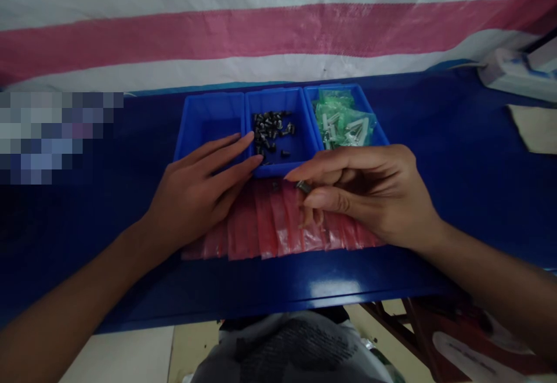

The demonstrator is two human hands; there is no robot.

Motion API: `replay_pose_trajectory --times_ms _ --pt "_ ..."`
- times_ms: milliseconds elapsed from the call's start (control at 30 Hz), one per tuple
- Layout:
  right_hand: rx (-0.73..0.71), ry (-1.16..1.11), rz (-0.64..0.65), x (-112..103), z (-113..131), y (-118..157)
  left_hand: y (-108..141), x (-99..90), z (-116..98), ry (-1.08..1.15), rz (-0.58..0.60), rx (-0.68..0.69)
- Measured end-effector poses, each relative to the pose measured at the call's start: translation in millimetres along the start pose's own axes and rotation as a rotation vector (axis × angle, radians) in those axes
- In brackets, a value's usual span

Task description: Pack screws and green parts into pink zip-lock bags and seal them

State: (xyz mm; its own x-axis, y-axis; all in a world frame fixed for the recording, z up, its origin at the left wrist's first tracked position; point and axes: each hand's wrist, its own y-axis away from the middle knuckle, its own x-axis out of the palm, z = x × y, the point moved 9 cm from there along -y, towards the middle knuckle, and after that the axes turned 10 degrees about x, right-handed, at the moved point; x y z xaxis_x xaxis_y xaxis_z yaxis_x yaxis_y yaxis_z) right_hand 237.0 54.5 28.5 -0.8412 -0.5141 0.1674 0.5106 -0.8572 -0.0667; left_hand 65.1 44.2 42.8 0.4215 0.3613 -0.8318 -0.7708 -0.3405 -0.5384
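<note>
My right hand (369,197) pinches a small dark metal cylinder (303,186) between thumb and forefinger, above a fanned row of translucent red plastic bags (270,226). My left hand (204,183) lies flat with its fingers apart from the cylinder, the fingertips over the front rims of two bins. The middle blue plastic bin (300,104) holds a heap of similar dark parts (270,130). To its left stands another blue bin (211,101). A third blue bin (365,110) on the right holds green plastic packets (342,119). One dark part (275,185) lies on the red bags.
The bins and bags stand on a blue bench with a front edge (278,307). A striped white and pink tarp (261,38) hangs behind it. A white device (509,75) and a beige sheet (535,130) sit at the right.
</note>
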Motion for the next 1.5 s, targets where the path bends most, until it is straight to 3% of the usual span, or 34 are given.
replay_pose_trajectory --times_ms 133,300,400,600,867,967,1033,1100,1167,1233,1333,1500 --pt "-0.036 0.035 -0.024 -2 1 0 0 -0.1 -1 -0.005 0.011 0.008" --pt "-0.059 0.095 -0.061 -5 4 1 1 4.7 3 -0.038 0.096 -0.085" --pt "-0.04 0.12 -0.06 -5 1 1 0 3.1 1 -0.039 0.084 -0.054" --pt "-0.068 0.037 0.027 1 1 0 2 1.1 1 -0.007 0.055 -0.023" --pt "0.072 0.016 -0.065 -6 -11 -2 2 2.0 1 -0.039 0.071 -0.032" --pt "0.003 -0.002 -0.116 -13 -6 -1 2 1.8 1 -0.039 0.075 -0.043" --pt "-0.136 0.2 -0.152 -16 7 1 1 0.8 -1 -0.046 0.063 -0.013" --pt "-0.352 0.611 -0.118 -3 20 7 0 0.7 -1 -0.043 0.059 0.003" --pt "-0.566 1.067 0.009 21 17 15 -1 0.6 -2 -0.043 0.055 0.019" --pt "-0.678 1.38 0.134 36 1 20 -1 -0.5 -3 -0.05 0.043 0.043" --pt "-0.687 1.54 0.178 42 -13 18 -1 -0.1 -2 -0.053 0.046 0.037" --pt "-0.717 1.537 0.115 45 -12 17 2 1.7 -1 -0.055 0.05 0.021"
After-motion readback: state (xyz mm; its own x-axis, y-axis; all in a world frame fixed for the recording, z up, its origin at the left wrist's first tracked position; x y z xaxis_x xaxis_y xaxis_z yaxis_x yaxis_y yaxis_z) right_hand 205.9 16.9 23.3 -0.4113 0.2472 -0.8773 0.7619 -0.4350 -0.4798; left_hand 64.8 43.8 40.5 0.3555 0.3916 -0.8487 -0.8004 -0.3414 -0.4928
